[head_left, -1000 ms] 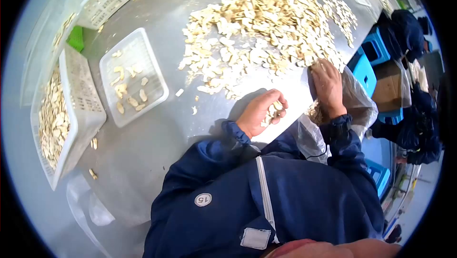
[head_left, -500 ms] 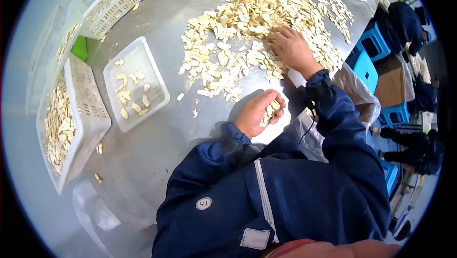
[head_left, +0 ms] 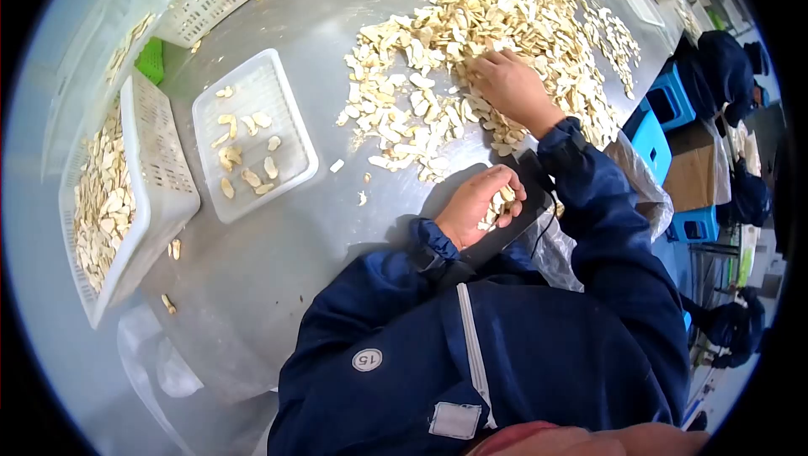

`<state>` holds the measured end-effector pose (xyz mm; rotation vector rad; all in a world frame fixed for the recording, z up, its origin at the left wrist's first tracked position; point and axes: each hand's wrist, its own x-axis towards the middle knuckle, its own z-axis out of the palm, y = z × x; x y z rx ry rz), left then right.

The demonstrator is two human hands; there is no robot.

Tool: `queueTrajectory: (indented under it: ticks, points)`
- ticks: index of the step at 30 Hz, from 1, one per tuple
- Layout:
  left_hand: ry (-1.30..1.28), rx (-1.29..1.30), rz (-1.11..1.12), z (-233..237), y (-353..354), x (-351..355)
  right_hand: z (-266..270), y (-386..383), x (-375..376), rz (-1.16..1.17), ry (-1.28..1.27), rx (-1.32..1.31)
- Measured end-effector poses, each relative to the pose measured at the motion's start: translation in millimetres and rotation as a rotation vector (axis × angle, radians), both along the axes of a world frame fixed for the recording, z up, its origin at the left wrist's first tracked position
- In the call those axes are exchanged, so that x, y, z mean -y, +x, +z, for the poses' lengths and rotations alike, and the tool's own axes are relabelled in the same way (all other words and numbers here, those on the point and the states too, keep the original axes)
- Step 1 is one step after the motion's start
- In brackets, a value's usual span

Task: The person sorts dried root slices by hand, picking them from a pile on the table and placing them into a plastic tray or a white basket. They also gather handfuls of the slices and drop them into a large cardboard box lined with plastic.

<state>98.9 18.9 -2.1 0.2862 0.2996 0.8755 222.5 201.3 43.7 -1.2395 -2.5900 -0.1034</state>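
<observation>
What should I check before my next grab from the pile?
1. Left hand closed on a handful of slices: ok.
2. Right hand resting on the pile: ok.
3. Whether it grips a piece: cannot tell.
4. Small tray has room left: ok.
5. Tall basket upright, well filled: ok.
6. Table beside the basket free of strays: not ok, loose pieces lie there.

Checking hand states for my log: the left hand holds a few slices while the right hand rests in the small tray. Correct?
Not quite. The head view shows the right hand on the big pile, not in the small tray. The left hand does hold a few slices.
</observation>
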Motion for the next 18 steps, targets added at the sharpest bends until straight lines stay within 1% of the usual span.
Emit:
queueTrajectory:
  ticks: [3, 4, 7, 8, 11, 13, 16, 18]
  points:
    - [0.018, 0.012, 0.002, -4, 2, 0, 14, 19, 6, -0.013, -0.117, 0.069]
    - [0.022, 0.01, 0.007, -3, 3, 0, 18, 25, 3, -0.031, -0.141, 0.028]
    - [0.023, 0.0, 0.007, -4, 4, 0, 34, 24, -4, -0.196, -0.325, -0.058]
    - [0.024, -0.007, 0.01, -4, 4, -1, 41, 19, -4, -0.262, -0.303, 0.027]
    - [0.058, -0.054, -0.007, -2, 3, -3, 33, -9, -20, -0.016, 0.116, -0.027]
    - [0.046, -0.09, -0.002, -2, 3, -3, 27, -42, -34, 0.102, 0.116, -0.121]
    - [0.034, -0.141, -0.006, -3, 3, -3, 11, -78, -55, 0.222, 0.336, -0.097]
    - [0.014, -0.149, -0.013, 0, 2, -4, 10, -81, -57, 0.154, 0.15, 0.01]
